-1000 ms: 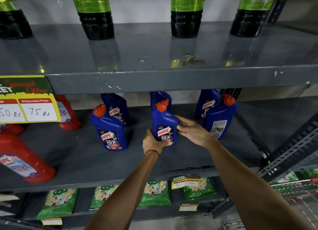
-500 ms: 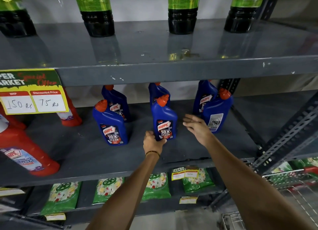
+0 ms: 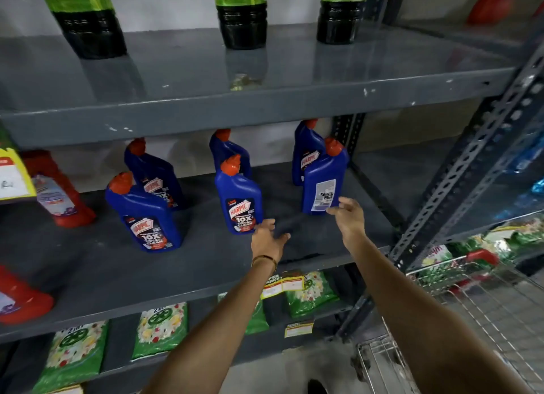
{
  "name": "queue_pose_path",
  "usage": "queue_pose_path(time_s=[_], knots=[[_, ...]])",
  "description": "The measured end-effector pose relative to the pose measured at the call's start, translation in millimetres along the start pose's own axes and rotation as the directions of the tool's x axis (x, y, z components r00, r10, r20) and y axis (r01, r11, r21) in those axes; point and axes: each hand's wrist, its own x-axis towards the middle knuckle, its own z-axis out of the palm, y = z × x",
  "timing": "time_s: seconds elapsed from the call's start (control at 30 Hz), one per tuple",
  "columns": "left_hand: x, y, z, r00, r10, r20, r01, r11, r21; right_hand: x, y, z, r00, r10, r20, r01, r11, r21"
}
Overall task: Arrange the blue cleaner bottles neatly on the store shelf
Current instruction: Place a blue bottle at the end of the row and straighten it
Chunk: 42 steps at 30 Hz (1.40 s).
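Several blue cleaner bottles with orange caps stand in pairs on the grey middle shelf (image 3: 88,270). The middle front bottle (image 3: 240,199) faces me with its label. My left hand (image 3: 269,240) hovers just right of its base, fingers apart, holding nothing. The right front bottle (image 3: 323,184) is turned so its back label shows. My right hand (image 3: 347,217) reaches to its lower right corner with fingertips at or touching the bottle, not closed around it. The left front bottle (image 3: 147,217) stands apart, another blue bottle (image 3: 153,175) behind it.
Red cleaner bottles (image 3: 59,193) stand at the left of the same shelf. Dark bottles with green labels (image 3: 241,16) line the shelf above. Green packets (image 3: 159,329) lie on the shelf below. A wire trolley (image 3: 471,320) stands at the lower right beside the slotted steel upright (image 3: 471,169).
Both hands have let go of the middle front bottle. My right hand has moved right to the right front bottle. The view has shifted right.
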Motion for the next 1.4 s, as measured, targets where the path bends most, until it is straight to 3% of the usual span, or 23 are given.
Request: queue_pose_path(time_s=[0.2, 0.4, 0.7, 0.83, 1.0, 1.1, 1.2, 1.27, 1.33, 1.4], knots=[[33, 37, 41, 0.999, 0.035, 0.04, -0.035, 0.999, 0.001, 48, -18, -18, 0.956, -0.126, 0.265, 0.156, 0.983, -0.096], [59, 63, 63, 0.994, 0.047, 0.101, -0.042, 0.998, -0.048, 76, -28, -34, 0.79, -0.168, 0.589, 0.307, 0.941, -0.142], [67, 69, 69, 0.994, 0.026, 0.102, -0.024, 0.999, -0.024, 86, -26, -31, 0.784, -0.17, 0.597, 0.304, 0.944, -0.13], [56, 65, 71, 0.994, 0.106, -0.015, -0.107, 0.993, -0.048, 83, -30, -30, 0.783, -0.204, 0.588, 0.269, 0.963, -0.024], [46, 71, 76, 0.966, 0.156, -0.207, -0.137, 0.985, 0.104, 69, -43, -16, 0.727, -0.22, 0.65, 0.249, 0.967, 0.049], [41, 74, 78, 0.939, 0.254, -0.232, -0.194, 0.948, 0.25, 62, -44, -4, 0.704, -0.217, 0.676, 0.262, 0.964, 0.037], [39, 72, 68, 0.923, 0.368, -0.116, -0.318, 0.897, 0.308, 60, -42, -4, 0.739, -0.232, 0.632, 0.257, 0.965, 0.053], [43, 67, 54, 0.95, 0.309, 0.036, -0.311, 0.942, 0.13, 63, -38, -8, 0.731, -0.233, 0.641, 0.25, 0.966, 0.067], [47, 65, 40, 0.953, 0.119, 0.277, -0.076, 0.984, -0.16, 65, -33, -13, 0.71, -0.21, 0.672, 0.228, 0.972, 0.063], [49, 61, 30, 0.887, -0.019, 0.462, 0.137, 0.965, -0.224, 66, -28, -17, 0.669, -0.173, 0.722, 0.178, 0.982, 0.07]])
